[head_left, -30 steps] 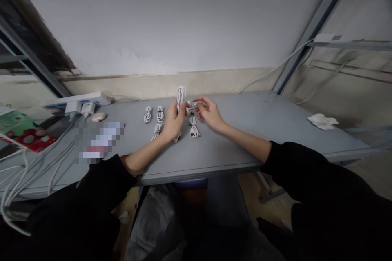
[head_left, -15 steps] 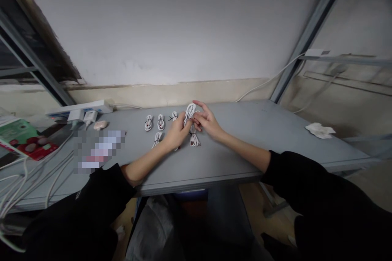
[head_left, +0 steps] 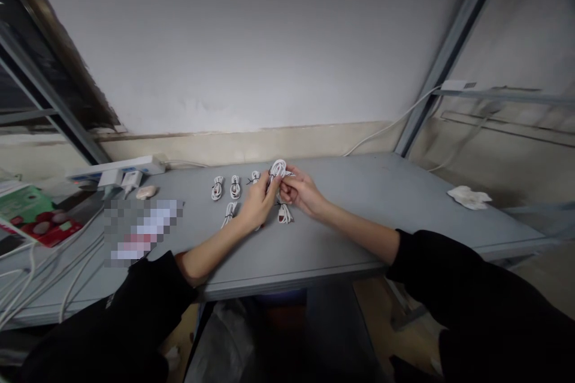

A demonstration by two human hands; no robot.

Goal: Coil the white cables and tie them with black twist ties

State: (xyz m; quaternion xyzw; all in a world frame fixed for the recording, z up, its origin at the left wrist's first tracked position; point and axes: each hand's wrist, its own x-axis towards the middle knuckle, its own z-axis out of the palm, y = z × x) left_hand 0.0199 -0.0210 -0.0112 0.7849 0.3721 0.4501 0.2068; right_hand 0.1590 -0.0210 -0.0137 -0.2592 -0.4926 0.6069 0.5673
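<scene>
Far left: a printed card with red fruit on it (head_left: 38,215) lies at the table's edge, and loose white cables (head_left: 45,278) run across the corner of the table in front of me.

Back left: a white power strip (head_left: 112,167) sits against the wall, with a white plug adapter (head_left: 132,179) in it and a small pale oval object (head_left: 146,192) just beside it.

Near left: a pixelated patch (head_left: 144,232) hides whatever lies there, so I can't tell what it is. My black sleeve (head_left: 148,305) comes in below it.

Loose coils: five small white cable coils, each bound with a dark tie, lie on the grey table (head_left: 359,188). Three stand in a back row (head_left: 217,188), one sits in front of them (head_left: 229,214), and one lies right under my hands (head_left: 284,213).

My left hand (head_left: 258,203): fingers curled and closed, pinching the coil from its side.

Held coil: this white cable coil (head_left: 277,170) is up off the table, gripped between my hands, its loop sticking out above my fingers.

My right hand (head_left: 300,191): thumb and fingers pressed together on the coil's other side, touching it near the tie.

Far right: a crumpled white tissue (head_left: 469,197) lies near the table's edge, well apart from my hands, and my other black sleeve (head_left: 449,287) enters below.
</scene>
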